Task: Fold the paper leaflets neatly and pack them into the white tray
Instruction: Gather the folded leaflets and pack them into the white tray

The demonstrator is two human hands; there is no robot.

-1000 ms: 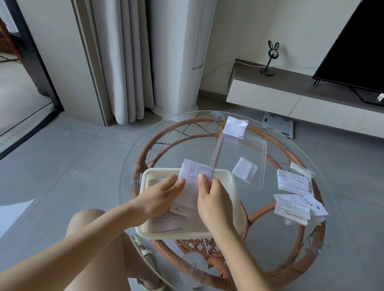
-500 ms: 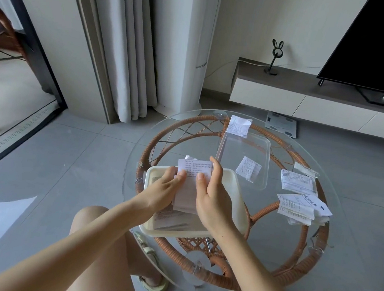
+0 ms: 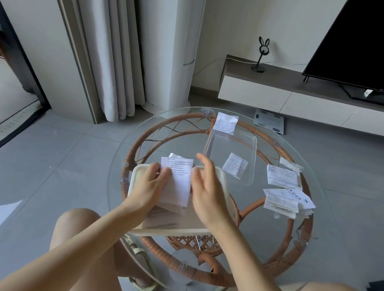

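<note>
Leaflet [image 3: 178,179] is over the white tray [image 3: 134,182], held a little above its floor and not yet laid down. Its long axis runs away from you, from the middle of the tray toward the tray's far rim, and its far short edge seems to pass just beyond that rim.

Your left hand [image 3: 150,186] is the grip at this moment. Its fingers curl on the left long edge of the leaflet and pinch it there. Your right hand [image 3: 207,190] stands just beside the right long edge, over the right part of the tray, with fingers straight and relaxed and holding nothing. Whether its palm touches the paper I cannot tell, because the hand hides that edge. So the paper lies to the right of the grip, between your two hands, and both are about equally near to it.

The tray's long side runs the same way as the leaflet. For this reason I judge that you need no turning, only to lower it flat onto the folded papers [image 3: 163,218] in the tray's near half.

The loose leaflets [image 3: 283,198] wait on the worktop [image 3: 119,151], well to the right of the tray. Your free right hand is the nearer one for them.
</note>
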